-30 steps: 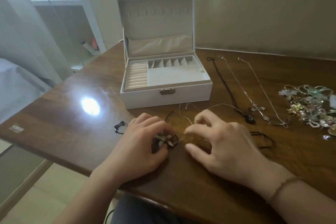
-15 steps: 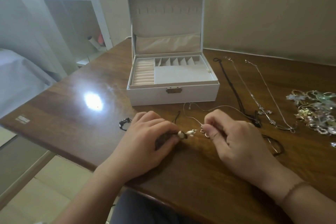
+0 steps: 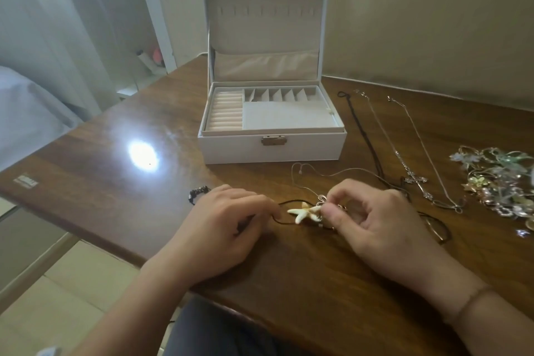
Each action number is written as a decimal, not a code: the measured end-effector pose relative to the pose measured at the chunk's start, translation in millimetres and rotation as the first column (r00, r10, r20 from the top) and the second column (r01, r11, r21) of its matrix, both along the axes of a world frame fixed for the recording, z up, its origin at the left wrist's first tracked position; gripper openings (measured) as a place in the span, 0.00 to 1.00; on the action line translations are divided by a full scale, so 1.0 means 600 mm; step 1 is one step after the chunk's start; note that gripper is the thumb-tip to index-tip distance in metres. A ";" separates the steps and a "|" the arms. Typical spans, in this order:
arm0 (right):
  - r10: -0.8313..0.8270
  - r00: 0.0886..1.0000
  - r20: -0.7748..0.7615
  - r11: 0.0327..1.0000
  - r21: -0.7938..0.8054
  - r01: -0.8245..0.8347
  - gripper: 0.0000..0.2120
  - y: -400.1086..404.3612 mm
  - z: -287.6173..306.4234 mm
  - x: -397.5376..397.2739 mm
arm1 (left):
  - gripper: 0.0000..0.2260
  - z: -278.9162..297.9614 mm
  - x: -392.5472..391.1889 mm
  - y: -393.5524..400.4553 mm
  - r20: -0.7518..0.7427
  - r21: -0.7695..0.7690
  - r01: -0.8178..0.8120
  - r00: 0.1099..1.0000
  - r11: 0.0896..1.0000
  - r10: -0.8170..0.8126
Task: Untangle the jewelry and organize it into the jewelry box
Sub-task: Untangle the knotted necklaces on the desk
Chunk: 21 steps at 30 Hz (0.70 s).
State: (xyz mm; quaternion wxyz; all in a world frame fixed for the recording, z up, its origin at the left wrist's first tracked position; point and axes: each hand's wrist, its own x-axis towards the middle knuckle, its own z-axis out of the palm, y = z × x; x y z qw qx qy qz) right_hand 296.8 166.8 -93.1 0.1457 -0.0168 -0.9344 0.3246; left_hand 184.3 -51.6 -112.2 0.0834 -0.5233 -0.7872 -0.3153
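Observation:
A white jewelry box (image 3: 271, 150) stands open at the middle of the brown table (image 3: 121, 188), its lid upright. In front of it lies a cream starfish pendant (image 3: 304, 212) on a thin black cord, tangled with a fine silver chain (image 3: 326, 173). My left hand (image 3: 219, 228) pinches the black cord just left of the pendant. On the pendant's right side, my right hand (image 3: 372, 220) pinches a small metal piece between thumb and forefinger. A dark beaded bracelet (image 3: 198, 193) peeks out behind my left hand.
Right of the box, a black cord necklace (image 3: 364, 136) and two silver chains (image 3: 410, 159), one with a cross, lie stretched out. A heap of mixed jewelry (image 3: 502, 185) sits at the far right. A bed and a shelf stand off to the left.
My hands have drawn apart. The starfish pendant, hidden under the fingers a second ago, now lies exposed between them. The camera view has shifted to the left.

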 end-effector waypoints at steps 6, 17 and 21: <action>-0.162 0.987 0.004 0.971 0.176 0.159 0.04 -0.006 -0.007 -0.005 | 0.09 0.022 0.008 -0.016 0.020 -0.147 0.162 0.987 0.976 -0.161; -0.218 0.946 -0.241 0.877 0.378 0.298 0.13 0.011 0.016 0.012 | 0.08 0.112 -0.002 -0.028 0.232 0.091 0.107 0.964 0.990 -0.126; 0.073 0.995 0.062 0.950 -0.308 -0.051 0.41 -0.044 0.075 0.009 | 0.07 0.134 0.010 0.033 0.184 0.099 0.133 0.972 0.986 -0.149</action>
